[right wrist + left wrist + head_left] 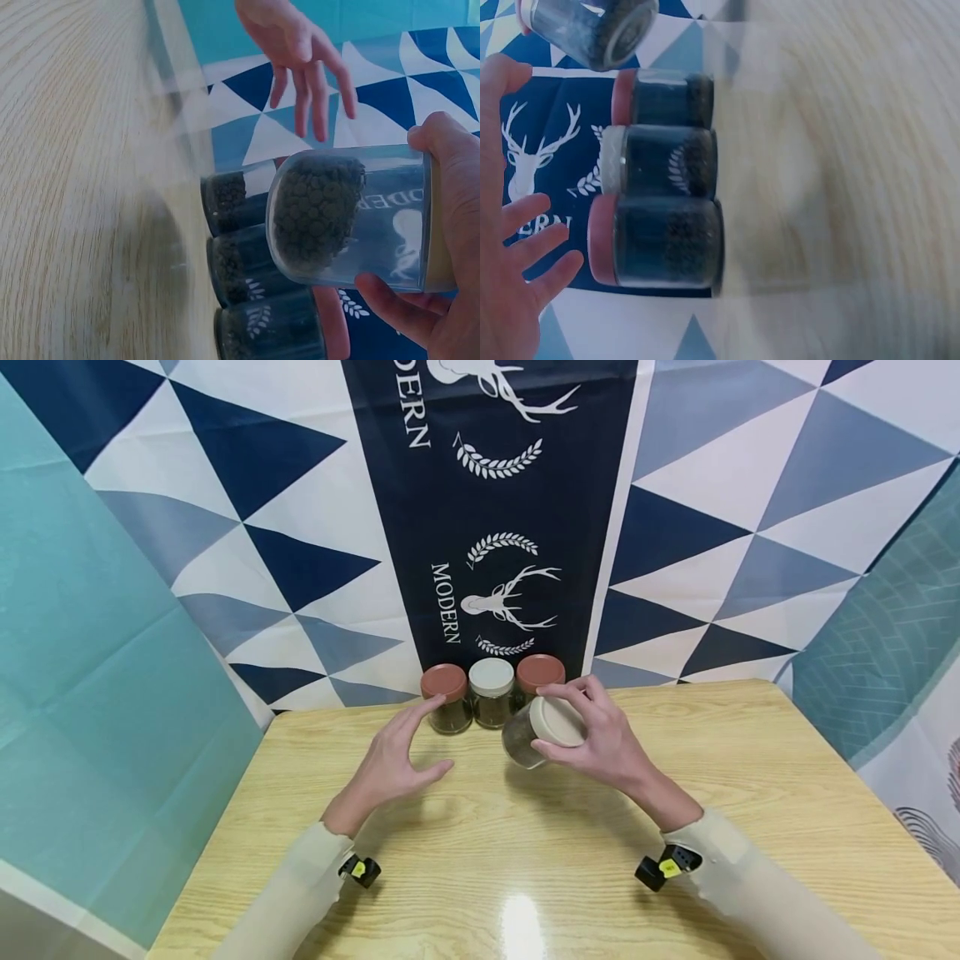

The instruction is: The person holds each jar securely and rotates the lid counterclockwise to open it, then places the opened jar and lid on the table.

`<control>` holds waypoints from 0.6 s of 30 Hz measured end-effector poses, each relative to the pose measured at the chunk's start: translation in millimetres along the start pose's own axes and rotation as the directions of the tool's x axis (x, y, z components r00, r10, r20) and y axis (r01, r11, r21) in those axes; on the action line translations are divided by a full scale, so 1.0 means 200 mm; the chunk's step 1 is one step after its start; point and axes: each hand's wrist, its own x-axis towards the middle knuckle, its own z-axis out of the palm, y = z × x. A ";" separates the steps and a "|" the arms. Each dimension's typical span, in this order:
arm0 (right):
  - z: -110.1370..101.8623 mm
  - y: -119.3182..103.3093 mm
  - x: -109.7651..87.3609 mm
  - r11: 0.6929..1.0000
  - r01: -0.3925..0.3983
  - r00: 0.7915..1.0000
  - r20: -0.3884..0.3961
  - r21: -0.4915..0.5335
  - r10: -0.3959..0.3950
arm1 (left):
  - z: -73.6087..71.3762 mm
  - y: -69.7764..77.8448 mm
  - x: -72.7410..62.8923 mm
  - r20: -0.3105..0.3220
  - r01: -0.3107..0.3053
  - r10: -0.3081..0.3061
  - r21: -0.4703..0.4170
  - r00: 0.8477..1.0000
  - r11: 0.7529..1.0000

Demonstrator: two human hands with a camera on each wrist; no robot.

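Note:
My right hand (600, 735) grips a clear jar by its cream lid (558, 722), tilted and lifted off the table. Dark round pieces (315, 214) lie in the bottom of this jar, seen in the right wrist view. Behind it three similar jars stand in a row: one with a red-brown lid (444, 682) on the left, one with a white lid (492, 677) in the middle, one with a red-brown lid (541, 672) on the right. My left hand (390, 760) hovers near the left jar with fingers spread, holding nothing.
The jars stand on a light wooden table (450, 877), against a patterned cloth (495, 510) at the back. A teal cloth wall (97, 652) rises on the left, with another teal panel (885, 635) on the right.

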 end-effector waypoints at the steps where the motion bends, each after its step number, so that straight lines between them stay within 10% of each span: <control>1: 0.00 0.00 0.00 1.000 0.001 1.000 -0.002 0.001 -0.001 | 0.00 0.01 0.01 0.000 -0.003 0.003 -0.019 1.000 1.000; 18: 0.02 -0.03 0.00 1.000 0.019 1.000 -0.008 0.014 -0.019 | 0.13 0.12 0.11 0.046 -0.055 0.060 -0.104 0.997 0.993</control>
